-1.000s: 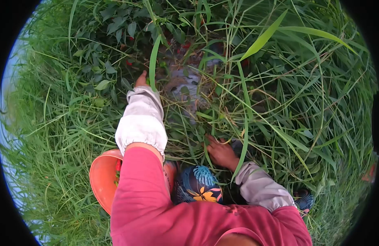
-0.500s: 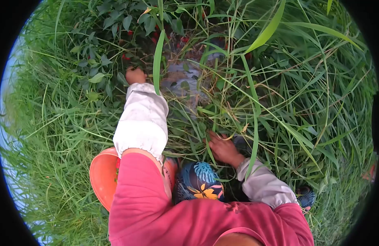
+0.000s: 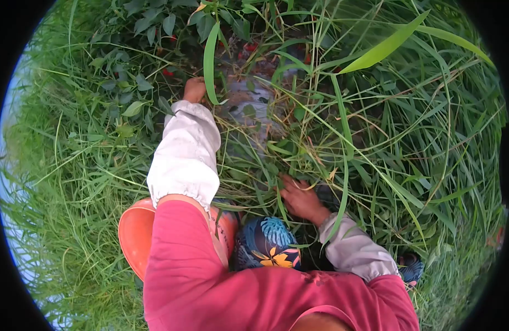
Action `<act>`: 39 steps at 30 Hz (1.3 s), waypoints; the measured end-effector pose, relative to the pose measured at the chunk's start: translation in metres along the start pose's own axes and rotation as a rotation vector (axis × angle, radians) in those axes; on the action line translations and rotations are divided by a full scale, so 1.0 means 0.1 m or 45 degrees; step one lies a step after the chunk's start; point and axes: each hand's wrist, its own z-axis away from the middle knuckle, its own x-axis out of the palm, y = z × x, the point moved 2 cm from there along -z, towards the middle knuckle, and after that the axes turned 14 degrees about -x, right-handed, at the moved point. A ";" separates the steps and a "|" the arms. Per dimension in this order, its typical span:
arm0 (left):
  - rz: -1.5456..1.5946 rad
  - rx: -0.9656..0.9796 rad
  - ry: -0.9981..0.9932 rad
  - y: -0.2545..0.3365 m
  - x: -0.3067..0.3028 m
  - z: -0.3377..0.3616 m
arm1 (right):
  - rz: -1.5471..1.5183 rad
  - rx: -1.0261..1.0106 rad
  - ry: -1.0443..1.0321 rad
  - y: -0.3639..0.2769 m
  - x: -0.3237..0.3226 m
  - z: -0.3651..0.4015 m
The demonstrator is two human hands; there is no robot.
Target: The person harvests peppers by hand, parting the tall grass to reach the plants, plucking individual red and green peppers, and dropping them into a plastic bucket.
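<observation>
My left hand (image 3: 195, 90) reaches forward into dark green leafy plants (image 3: 138, 83) with red fruits. Its fingers look closed among the leaves, and what they hold is hidden. A red fruit (image 3: 168, 71) hangs just beyond it, to the left. Lower and to the right, my right hand (image 3: 301, 199) is down among grass stems in front of my knee (image 3: 269, 243). Its fingers curl into the greenery, their tips covered, so I cannot make out what is in them. Pale sleeve covers are on both forearms.
An orange bucket (image 3: 137, 234) stands at my left, partly behind my arm. Greyish plastic sheeting (image 3: 246, 105) shows between the plants ahead. Tall grass (image 3: 431, 138) crowds the right side, and long blades (image 3: 211, 63) hang across the view.
My left hand has moved slightly forward and to the right among the leaves. My right hand stays almost where it was. The grass blades have shifted a little.
</observation>
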 end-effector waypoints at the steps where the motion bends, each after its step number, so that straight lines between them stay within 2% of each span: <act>1: -0.117 -0.074 0.164 -0.12 0.10 -0.14 | 0.008 0.004 0.001 0.00 0.03 -0.01; 2: -0.105 -0.063 0.162 -0.22 0.20 -0.23 | 0.022 -0.005 0.007 0.03 0.07 -0.01; 4: -0.793 0.059 0.706 -0.40 0.32 -0.22 | 0.045 -0.015 -0.003 0.03 0.08 0.02; 5: -0.775 0.057 0.708 -0.36 0.37 -0.15 | 0.027 -0.008 0.004 0.03 0.07 0.01; 7: -0.924 -0.135 0.563 -0.32 0.43 -0.07 | 0.017 0.025 -0.030 0.02 0.05 0.00; 10: -0.886 -0.155 0.563 -0.34 0.38 0.00 | -0.021 0.026 0.009 0.00 0.00 -0.02; 11: -0.868 -0.159 0.559 -0.33 0.38 0.00 | -0.007 0.044 -0.073 0.00 -0.02 -0.03; 15: -0.813 -0.200 0.535 -0.38 0.41 0.07 | 0.039 0.013 -0.083 0.01 0.02 -0.01; 17: -0.576 0.107 0.685 -0.29 0.39 0.22 | 0.029 0.013 -0.063 0.01 0.03 -0.01; 18: -0.577 0.103 0.688 -0.30 0.41 0.16 | 0.024 0.016 -0.034 0.01 0.03 -0.01; 20: 0.399 0.117 0.615 -0.36 0.43 -0.07 | 0.030 0.004 -0.014 0.03 0.06 0.00; 21: 0.398 0.117 0.618 -0.38 0.45 -0.14 | 0.027 0.011 -0.013 0.04 0.08 0.01; 23: 0.940 0.390 0.366 -0.27 0.50 -0.08 | 0.028 0.020 -0.009 0.04 0.08 0.02; 24: 0.941 0.395 0.362 -0.22 0.52 -0.05 | 0.016 0.028 -0.019 0.03 0.07 0.01; 26: 0.674 0.043 0.220 0.00 0.53 0.20 | 0.008 0.040 -0.022 0.03 0.05 -0.01; 27: 0.586 -0.033 0.193 0.08 0.55 0.25 | 0.019 0.044 -0.029 0.02 0.05 -0.01; 34: 0.341 -0.081 0.464 0.14 0.60 -0.04 | 0.038 0.051 -0.047 -0.01 0.02 -0.04; 39: 0.184 -0.031 0.446 -0.11 0.46 -0.14 | 0.068 0.053 0.019 -0.02 0.04 0.02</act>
